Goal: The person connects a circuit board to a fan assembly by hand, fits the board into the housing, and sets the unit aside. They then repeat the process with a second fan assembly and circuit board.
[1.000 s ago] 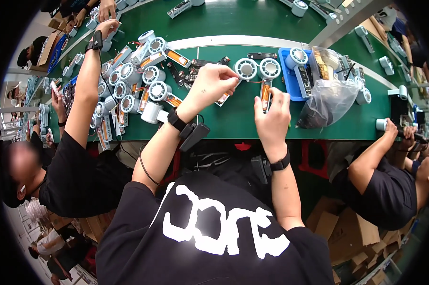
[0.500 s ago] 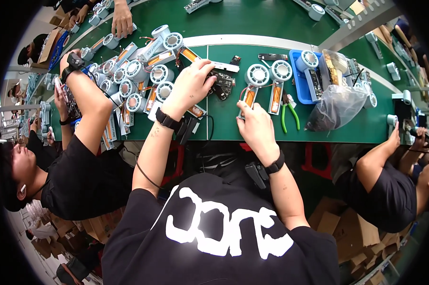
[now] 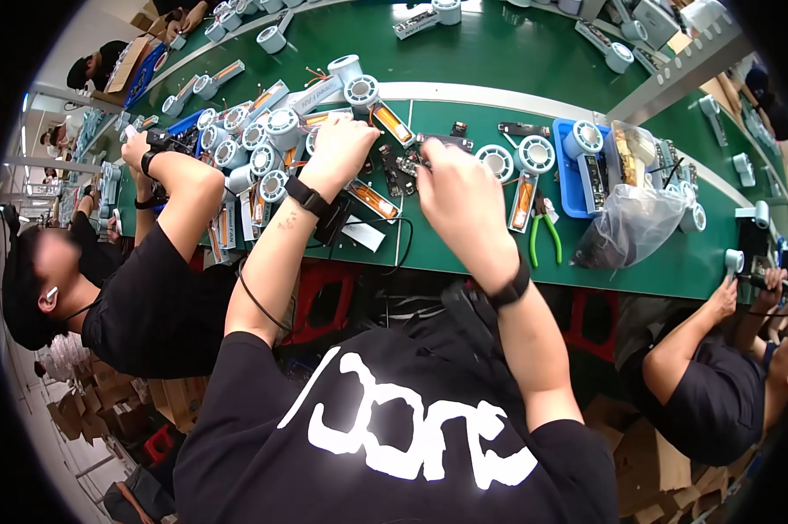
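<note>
My left hand (image 3: pixel 340 155) is closed at the right side of a pile of handheld fan units (image 3: pixel 282 128); its fingertips curl out of sight, so what they hold does not show. My right hand (image 3: pixel 464 194) reaches over the green bench, fingers bent and drawn together beside several small black circuit boards (image 3: pixel 397 173). What sits under those fingertips is hidden. Right of that hand lie two light-blue round fans (image 3: pixel 535 155), one with an orange battery (image 3: pixel 523 203) showing in its open handle. Another opened handle (image 3: pixel 375 200) rests between my hands.
Green-handled pliers (image 3: pixel 546 234) lie right of my right hand. Beyond them stand a blue tray (image 3: pixel 568 196) and a clear plastic bag (image 3: pixel 631 229). A black cable (image 3: pixel 404 249) hangs over the front edge. People work on both sides; one person's arm (image 3: pixel 184 185) is close on my left.
My right hand has left the opened fan handle and moved left to the black boards. My left hand has shifted left, away from the boards to the pile. The whole view has shifted slightly.
</note>
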A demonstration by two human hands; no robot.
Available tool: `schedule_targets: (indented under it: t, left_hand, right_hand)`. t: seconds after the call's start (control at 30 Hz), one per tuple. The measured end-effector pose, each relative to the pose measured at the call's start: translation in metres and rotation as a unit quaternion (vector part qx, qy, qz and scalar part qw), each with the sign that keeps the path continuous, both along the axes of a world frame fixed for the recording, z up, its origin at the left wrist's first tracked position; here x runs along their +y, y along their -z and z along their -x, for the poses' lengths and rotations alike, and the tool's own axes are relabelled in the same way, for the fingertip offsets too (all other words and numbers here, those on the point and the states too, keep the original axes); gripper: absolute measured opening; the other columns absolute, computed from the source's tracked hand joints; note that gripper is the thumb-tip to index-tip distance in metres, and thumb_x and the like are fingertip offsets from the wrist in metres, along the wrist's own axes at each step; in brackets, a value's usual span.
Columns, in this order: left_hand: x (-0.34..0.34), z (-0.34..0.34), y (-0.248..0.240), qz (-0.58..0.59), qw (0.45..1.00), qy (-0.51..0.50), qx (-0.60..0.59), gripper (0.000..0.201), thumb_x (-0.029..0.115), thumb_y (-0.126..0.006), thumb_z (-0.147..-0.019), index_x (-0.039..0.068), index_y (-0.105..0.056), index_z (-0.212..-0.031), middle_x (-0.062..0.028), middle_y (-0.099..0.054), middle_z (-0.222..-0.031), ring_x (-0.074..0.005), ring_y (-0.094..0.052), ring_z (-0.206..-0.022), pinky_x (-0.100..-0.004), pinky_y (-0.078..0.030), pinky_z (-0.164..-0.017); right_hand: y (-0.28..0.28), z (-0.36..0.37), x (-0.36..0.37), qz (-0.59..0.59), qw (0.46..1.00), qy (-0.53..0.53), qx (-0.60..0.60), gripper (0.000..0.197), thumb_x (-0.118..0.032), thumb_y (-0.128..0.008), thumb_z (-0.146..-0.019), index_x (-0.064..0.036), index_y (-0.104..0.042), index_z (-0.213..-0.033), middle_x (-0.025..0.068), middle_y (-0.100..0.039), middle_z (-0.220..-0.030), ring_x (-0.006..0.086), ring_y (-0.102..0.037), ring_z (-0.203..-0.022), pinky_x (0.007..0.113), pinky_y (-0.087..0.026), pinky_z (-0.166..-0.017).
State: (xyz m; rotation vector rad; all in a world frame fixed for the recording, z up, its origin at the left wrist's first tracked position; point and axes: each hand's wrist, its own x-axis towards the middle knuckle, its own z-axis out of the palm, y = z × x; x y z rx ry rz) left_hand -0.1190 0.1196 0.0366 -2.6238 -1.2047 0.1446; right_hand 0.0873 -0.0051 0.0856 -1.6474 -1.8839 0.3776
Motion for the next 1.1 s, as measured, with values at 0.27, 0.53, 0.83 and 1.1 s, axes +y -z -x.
schedule_targets:
  t: [0.27, 0.53, 0.83, 1.1]
  left_hand:
    - [0.001, 0.003, 0.005, 0.026, 0.999, 0.025, -0.007, 0.009, 0.007, -0.066, -0.079, 0.012, -0.073, -0.079, -0.0052, -0.069, -0.080, -0.0262, -0.069, -0.087, -0.0384, -0.051, -0.083]
    - [-0.016, 0.008, -0.024, 0.085, 0.987, 0.113, -0.077, 0.006, 0.010, -0.068, -0.077, 0.012, -0.071, -0.073, -0.0058, -0.064, -0.078, -0.0283, -0.065, -0.080, -0.0403, -0.053, -0.080]
    - [0.042, 0.021, -0.051, 0.075, 0.965, -0.131, -0.216, 0.032, 0.034, -0.076, -0.087, 0.003, -0.076, -0.090, -0.0184, -0.072, -0.088, -0.0354, -0.071, -0.086, -0.0461, -0.056, -0.075]
    - [0.122, 0.026, -0.019, 0.109, 0.965, -0.211, -0.114, 0.030, 0.030, -0.080, -0.078, 0.004, -0.076, -0.094, -0.0185, -0.075, -0.096, -0.0371, -0.072, -0.093, -0.0453, -0.059, -0.082]
  right_hand:
    - [0.069, 0.040, 0.171, 0.127, 0.986, -0.098, -0.041, 0.027, -0.021, -0.071, -0.078, -0.0012, -0.076, -0.095, 0.0216, -0.074, -0.096, 0.0382, -0.073, -0.092, 0.047, -0.059, -0.083]
    - [0.049, 0.040, 0.180, 0.143, 0.981, -0.105, -0.076, 0.030, -0.026, -0.071, -0.077, -0.0019, -0.076, -0.095, 0.0223, -0.075, -0.097, 0.0390, -0.073, -0.092, 0.047, -0.059, -0.083]
    - [-0.004, -0.029, 0.195, 0.230, 0.971, -0.038, -0.044, 0.032, -0.027, -0.069, -0.079, -0.0014, -0.075, -0.097, 0.0195, -0.074, -0.087, 0.0329, -0.073, -0.078, 0.042, -0.059, -0.072]
    - [0.017, -0.024, 0.197, 0.201, 0.978, -0.034, -0.035, 0.029, -0.026, -0.068, -0.082, -0.0069, -0.077, -0.101, 0.0186, -0.076, -0.096, 0.0353, -0.075, -0.090, 0.043, -0.059, -0.080]
